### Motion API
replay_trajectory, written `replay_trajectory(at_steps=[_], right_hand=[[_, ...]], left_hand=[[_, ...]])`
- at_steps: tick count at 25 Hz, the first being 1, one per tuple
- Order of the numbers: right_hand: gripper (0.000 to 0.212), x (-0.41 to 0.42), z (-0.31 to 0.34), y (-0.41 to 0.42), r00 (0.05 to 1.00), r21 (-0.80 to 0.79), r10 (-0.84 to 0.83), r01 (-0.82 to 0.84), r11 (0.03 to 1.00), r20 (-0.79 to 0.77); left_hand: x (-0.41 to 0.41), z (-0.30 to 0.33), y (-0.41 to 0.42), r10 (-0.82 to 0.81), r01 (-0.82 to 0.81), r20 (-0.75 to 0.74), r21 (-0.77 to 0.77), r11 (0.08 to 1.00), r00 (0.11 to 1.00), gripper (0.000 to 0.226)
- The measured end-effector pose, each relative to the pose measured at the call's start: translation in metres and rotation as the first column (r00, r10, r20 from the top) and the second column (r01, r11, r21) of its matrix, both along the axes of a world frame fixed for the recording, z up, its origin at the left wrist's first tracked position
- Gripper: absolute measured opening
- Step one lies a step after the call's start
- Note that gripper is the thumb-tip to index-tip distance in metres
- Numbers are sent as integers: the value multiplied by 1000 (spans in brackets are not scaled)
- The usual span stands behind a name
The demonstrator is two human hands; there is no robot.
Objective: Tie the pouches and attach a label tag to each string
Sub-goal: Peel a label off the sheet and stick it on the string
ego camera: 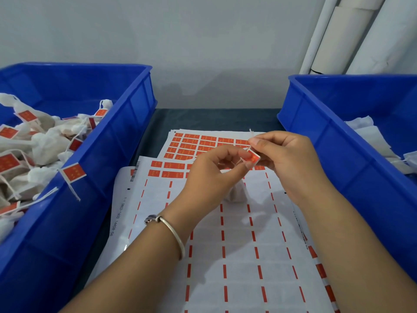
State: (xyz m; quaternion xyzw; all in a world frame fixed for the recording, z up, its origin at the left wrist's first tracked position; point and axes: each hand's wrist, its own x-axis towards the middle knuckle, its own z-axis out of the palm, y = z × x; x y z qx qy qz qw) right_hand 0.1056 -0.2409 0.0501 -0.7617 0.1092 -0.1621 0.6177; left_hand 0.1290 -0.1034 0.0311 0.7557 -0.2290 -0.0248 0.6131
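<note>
At nine o'clock, a blue bin [126,123] heaped with finished pouches [45,145], tied shut and flying orange tags on their strings: by the look of it, the larger share of the work done. At three o'clock, a second blue bin [334,141] holding flat white pouches [370,136], seemingly untied and untagged, so a stock yet to go; how deep that stock runs, hidden by the rim. Between the bins, on the dark table [158,123], a front label sheet [239,256] stripped nearly bare, only red dashes and a couple of orange rows left toward twelve o'clock, and behind it a fuller sheet [191,143] at twelve o'clock. At centre, one small white pouch [237,194] hanging by its string [237,162] just above the stripped sheet, neck already gathered. Just above that, left hand [212,175] pinching the string and the lower edge of an orange label tag [253,157]; right hand [291,159] pinching the tag's upper edge, thumb and forefinger closed on it, a short string end poking up at twelve o'clock. Probably mid-fold, tag being pressed round the string; then into the nine o'clock bin, and on to the next.
</note>
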Motion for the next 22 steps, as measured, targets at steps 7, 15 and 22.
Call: replay_trajectory(at_steps=[7, 15, 22], right_hand=[[7, 0, -2, 1, 1000, -20, -5, 5, 1000, -9], [16, -5, 1, 3, 982, -55, 178, -175, 983, 65], [42, -4, -1, 3, 981, -77, 182, -177, 981, 66]], left_hand=[[-1, -2, 3, -4, -15, 164, 117, 993, 986, 13], [5, 1, 5, 15, -15, 6, -31, 999, 1000, 12], [9, 0, 9, 71, -75, 78, 46, 996, 994, 15]])
